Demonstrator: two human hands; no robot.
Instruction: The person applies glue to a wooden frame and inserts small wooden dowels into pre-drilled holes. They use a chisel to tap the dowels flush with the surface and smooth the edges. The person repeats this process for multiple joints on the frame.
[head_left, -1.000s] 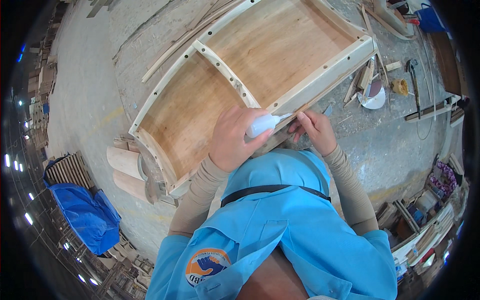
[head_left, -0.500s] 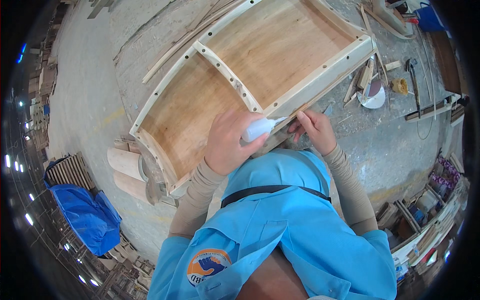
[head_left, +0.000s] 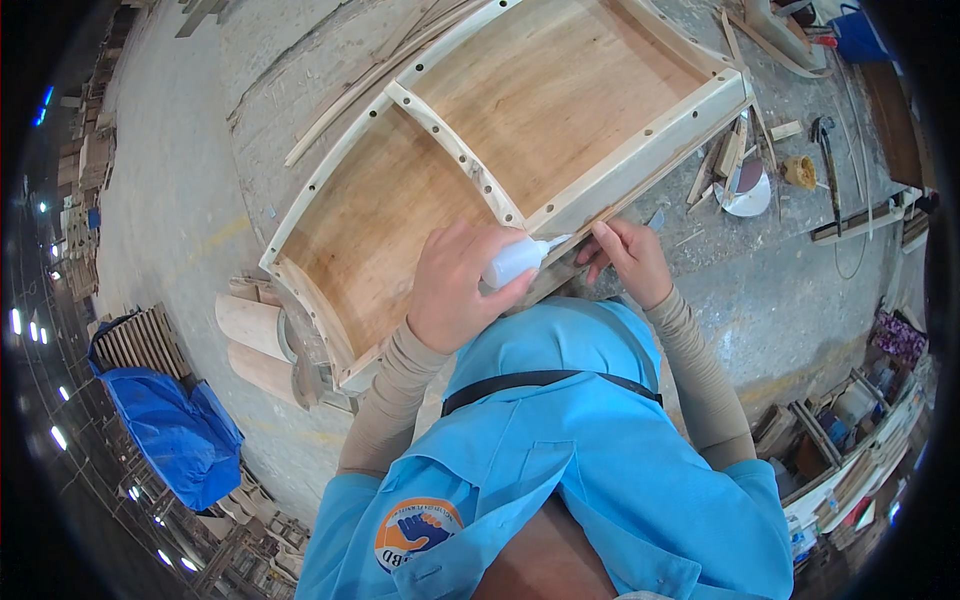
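Note:
My left hand (head_left: 455,285) is closed round a small white squeeze bottle (head_left: 512,262), probably of glue. The bottle lies nearly on its side, its thin nozzle (head_left: 560,240) pointing right at the near edge of a curved wooden frame (head_left: 590,185). Just beyond the tip, my right hand (head_left: 635,260) pinches a thin wooden strip (head_left: 625,207) that runs along the frame's near side. Whether the nozzle touches the wood I cannot tell. A plywood panel (head_left: 540,85) fills the frame, a crossbar (head_left: 450,145) divides it, and several dark holes dot its rails.
To the right lie a hammer (head_left: 826,165), a yellow tape roll (head_left: 799,172), a round disc (head_left: 747,195) and wood offcuts. Curved wooden pieces (head_left: 262,345) are left of the frame. Long strips (head_left: 350,105) lie behind it. A blue tarp (head_left: 175,430) covers something lower left.

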